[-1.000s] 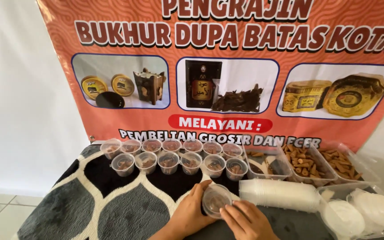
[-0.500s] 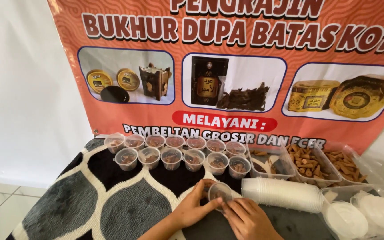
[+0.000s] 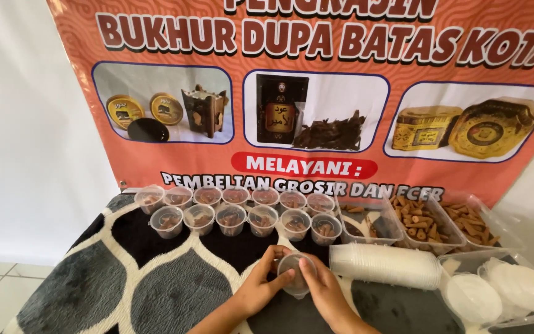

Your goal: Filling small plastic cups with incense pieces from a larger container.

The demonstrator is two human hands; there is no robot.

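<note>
My left hand (image 3: 261, 286) and right hand (image 3: 326, 291) were both curled closed around one small clear cup (image 3: 295, 275), fingers pressing at its rim just above the patterned rug (image 3: 94, 291). Beyond it stood two rows of filled cups (image 3: 236, 210), with the lying stack of empty cups (image 3: 384, 265) just to the right. Squeezing too hard, I judged, could buckle the thin cup and spill it.

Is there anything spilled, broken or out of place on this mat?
Nothing stands out. The small filled cups stand upright in two tidy rows, the stack of empty cups lies on its side intact, and both hands, left hand and right hand, hold one clear cup.
</note>
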